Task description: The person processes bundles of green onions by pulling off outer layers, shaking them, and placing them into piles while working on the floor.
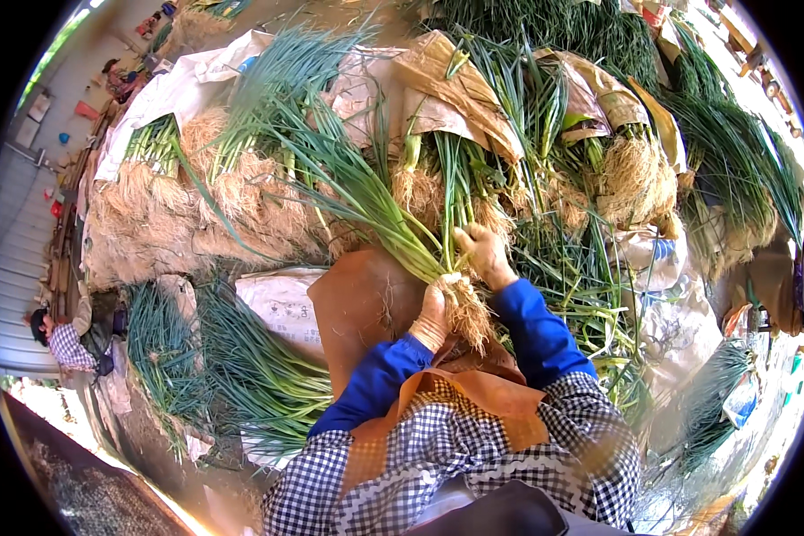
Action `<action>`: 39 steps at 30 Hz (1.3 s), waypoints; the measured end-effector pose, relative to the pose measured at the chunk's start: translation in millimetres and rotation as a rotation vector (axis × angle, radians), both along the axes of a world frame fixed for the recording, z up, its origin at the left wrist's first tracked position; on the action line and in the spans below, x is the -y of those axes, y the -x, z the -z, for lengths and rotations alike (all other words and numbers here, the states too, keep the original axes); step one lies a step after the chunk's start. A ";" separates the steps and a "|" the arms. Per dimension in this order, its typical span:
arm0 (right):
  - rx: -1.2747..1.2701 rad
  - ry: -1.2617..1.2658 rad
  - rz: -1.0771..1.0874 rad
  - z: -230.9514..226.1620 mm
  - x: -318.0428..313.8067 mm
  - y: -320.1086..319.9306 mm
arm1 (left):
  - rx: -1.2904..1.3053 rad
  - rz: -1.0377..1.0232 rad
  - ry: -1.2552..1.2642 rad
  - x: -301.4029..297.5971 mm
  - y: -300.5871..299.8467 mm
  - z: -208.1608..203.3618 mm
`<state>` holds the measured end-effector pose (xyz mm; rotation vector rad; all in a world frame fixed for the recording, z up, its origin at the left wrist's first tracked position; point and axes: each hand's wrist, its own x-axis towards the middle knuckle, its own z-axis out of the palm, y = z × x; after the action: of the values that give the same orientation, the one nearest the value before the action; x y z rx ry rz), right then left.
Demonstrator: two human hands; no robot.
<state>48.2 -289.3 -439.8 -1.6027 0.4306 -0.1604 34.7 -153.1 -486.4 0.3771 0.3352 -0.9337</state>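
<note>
My left hand [433,313] is wrapped round a bunch of green onions [380,219] just above the roots. The long leaves fan out up and to the left, and the pale, stringy roots [470,313] hang toward me. Just right of the bunch, my right hand [485,253] is closed, its fingers curled at a thin green onion stalk [449,192] that stands apart from the others. What lies inside its grip is partly hidden. Under the bunch, a brown apron [366,304] spreads across my lap.
A heap of green onions with matted roots [241,192] stretches ahead, partly covered by sacking [460,80]. Leafy bundles [259,357] lie at my left. Loose leaves [567,295] and a white sack [674,326] are at my right. Another person [67,344] sits at far left.
</note>
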 end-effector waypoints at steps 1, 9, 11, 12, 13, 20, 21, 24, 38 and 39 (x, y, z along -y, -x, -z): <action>-0.002 -0.001 -0.080 -8.7 -4.4 16.8 | -0.051 -0.032 -0.061 -3.5 0.8 2.4; -0.381 0.478 -0.049 16.7 147.5 172.7 | -0.030 0.041 0.075 -5.5 5.0 -30.1; -0.814 1.245 -0.068 44.0 166.5 170.8 | -0.066 0.054 0.211 3.4 6.9 -29.5; -0.443 1.133 0.123 44.6 151.6 159.8 | -0.070 0.055 0.212 3.4 6.5 -29.4; -0.448 0.980 0.135 16.6 120.3 129.9 | -0.013 0.016 0.082 0.1 3.8 -31.0; -0.008 0.767 -0.166 -28.3 -4.8 47.4 | 0.013 -0.050 -0.302 -2.5 -0.8 5.3; 0.032 0.921 -0.166 -23.6 -0.7 50.9 | 0.065 0.010 -0.302 -1.0 0.3 6.4; 0.118 1.092 -0.330 -40.8 -1.3 70.4 | 0.077 0.053 -0.295 -1.1 0.5 3.2; -0.077 0.029 -0.290 -23.3 30.9 12.5 | 0.561 0.021 -0.263 -7.5 6.0 -35.6; -0.186 0.421 -0.160 -11.9 40.3 -2.9 | 0.584 -0.065 -0.229 -2.8 8.3 -38.6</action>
<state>51.2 -329.7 -427.9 -2.0688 0.4278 0.0236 26.4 -150.2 -447.7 0.8205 -0.0833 -0.6847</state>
